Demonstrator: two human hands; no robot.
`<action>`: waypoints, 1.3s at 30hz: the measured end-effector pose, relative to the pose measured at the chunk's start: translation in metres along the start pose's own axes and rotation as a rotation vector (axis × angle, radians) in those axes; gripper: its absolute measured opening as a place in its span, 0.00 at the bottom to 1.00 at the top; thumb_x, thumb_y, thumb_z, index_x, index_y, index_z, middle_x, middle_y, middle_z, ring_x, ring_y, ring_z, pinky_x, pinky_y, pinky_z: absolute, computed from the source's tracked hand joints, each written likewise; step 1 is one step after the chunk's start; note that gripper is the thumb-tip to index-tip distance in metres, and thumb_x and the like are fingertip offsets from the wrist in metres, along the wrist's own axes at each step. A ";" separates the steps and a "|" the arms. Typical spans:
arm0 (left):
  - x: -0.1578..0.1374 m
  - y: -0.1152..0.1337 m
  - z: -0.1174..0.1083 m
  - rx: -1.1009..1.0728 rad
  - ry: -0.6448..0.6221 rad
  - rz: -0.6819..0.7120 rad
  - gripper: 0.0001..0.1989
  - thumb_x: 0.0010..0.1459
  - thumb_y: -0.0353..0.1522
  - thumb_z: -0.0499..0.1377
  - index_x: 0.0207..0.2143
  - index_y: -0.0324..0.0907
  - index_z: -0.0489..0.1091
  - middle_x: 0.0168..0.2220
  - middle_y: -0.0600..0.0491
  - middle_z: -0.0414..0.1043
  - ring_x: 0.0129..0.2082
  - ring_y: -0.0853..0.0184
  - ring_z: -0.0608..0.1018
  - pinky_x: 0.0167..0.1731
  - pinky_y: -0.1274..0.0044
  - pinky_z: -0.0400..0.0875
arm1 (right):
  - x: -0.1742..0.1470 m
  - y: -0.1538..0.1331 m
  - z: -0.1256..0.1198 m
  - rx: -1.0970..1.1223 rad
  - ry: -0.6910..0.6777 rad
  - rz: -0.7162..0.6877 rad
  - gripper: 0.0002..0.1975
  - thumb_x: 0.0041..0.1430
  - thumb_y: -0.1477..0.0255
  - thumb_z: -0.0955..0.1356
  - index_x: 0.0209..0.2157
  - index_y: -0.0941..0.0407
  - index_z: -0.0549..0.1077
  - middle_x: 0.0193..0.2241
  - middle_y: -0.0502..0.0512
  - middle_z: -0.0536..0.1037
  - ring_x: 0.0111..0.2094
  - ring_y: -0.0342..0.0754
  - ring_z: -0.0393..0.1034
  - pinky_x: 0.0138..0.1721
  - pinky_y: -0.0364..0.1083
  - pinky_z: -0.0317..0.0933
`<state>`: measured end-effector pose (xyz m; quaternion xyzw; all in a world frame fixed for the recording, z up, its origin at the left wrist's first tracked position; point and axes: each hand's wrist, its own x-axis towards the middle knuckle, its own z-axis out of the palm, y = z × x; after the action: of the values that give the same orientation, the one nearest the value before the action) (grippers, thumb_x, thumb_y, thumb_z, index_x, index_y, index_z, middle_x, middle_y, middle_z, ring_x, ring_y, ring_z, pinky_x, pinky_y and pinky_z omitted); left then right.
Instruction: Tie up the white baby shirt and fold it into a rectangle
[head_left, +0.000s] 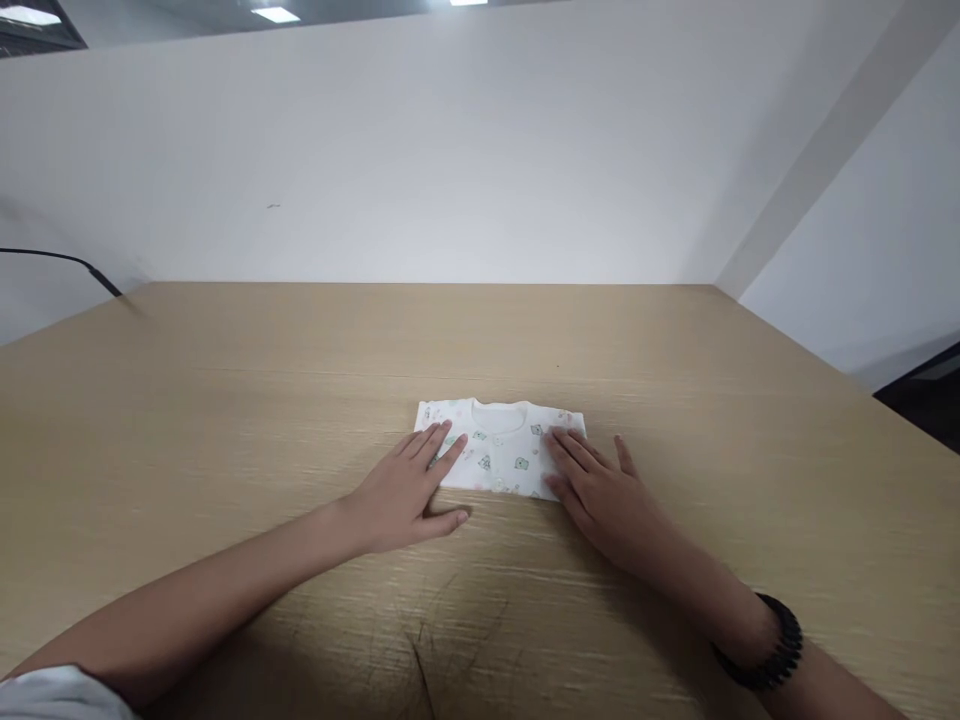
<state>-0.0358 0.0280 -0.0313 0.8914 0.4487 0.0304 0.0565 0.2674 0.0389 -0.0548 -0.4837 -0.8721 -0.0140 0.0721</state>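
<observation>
A small white baby shirt (501, 460) with a print of little green and pink figures lies folded into a flat rectangle on the wooden table. Its round neckline faces the far side. My left hand (409, 488) rests on the shirt's left part, fingers stretched out and thumb spread over the bare table. On the right part lie the fingers of my right hand (600, 492), flat and extended, with one finger lifted off to the side. Both hands cover the shirt's side edges in part. Neither hand grips the cloth.
The wooden table (300, 350) carries dark scratch marks near its front. A white partition (435, 170) closes off the back, and another white panel (862, 250) stands at the right. A black cable (67, 257) comes down at the far left edge. A black coil bracelet (772, 650) circles my right wrist.
</observation>
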 end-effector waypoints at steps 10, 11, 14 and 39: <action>0.001 0.017 -0.015 -0.122 -0.008 0.256 0.41 0.67 0.48 0.50 0.71 0.44 0.31 0.71 0.47 0.29 0.70 0.54 0.40 0.68 0.60 0.43 | 0.002 -0.026 -0.011 -0.005 0.206 -0.150 0.26 0.74 0.66 0.50 0.64 0.63 0.60 0.65 0.61 0.57 0.68 0.56 0.45 0.66 0.67 0.32; 0.001 0.018 -0.015 -0.127 -0.043 0.293 0.42 0.67 0.49 0.50 0.71 0.44 0.30 0.71 0.47 0.28 0.70 0.54 0.40 0.68 0.61 0.42 | 0.001 -0.028 -0.013 0.011 0.167 -0.204 0.26 0.74 0.66 0.50 0.66 0.63 0.57 0.66 0.60 0.54 0.68 0.55 0.43 0.66 0.66 0.35; 0.001 0.020 -0.015 -0.125 -0.122 0.331 0.42 0.66 0.51 0.50 0.71 0.46 0.29 0.70 0.48 0.29 0.70 0.54 0.40 0.68 0.61 0.40 | -0.002 -0.031 -0.014 0.066 0.018 -0.347 0.30 0.74 0.62 0.53 0.69 0.63 0.47 0.68 0.61 0.46 0.69 0.55 0.39 0.66 0.63 0.44; 0.000 0.000 -0.005 0.094 0.106 -0.061 0.40 0.63 0.58 0.43 0.61 0.35 0.61 0.62 0.37 0.59 0.62 0.47 0.62 0.62 0.56 0.52 | 0.003 0.021 -0.004 -0.066 0.166 0.088 0.23 0.70 0.66 0.55 0.57 0.62 0.69 0.58 0.64 0.70 0.58 0.60 0.62 0.61 0.67 0.46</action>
<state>-0.0362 0.0279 -0.0261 0.8760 0.4791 0.0549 -0.0083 0.2844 0.0526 -0.0517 -0.5211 -0.8400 -0.0796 0.1286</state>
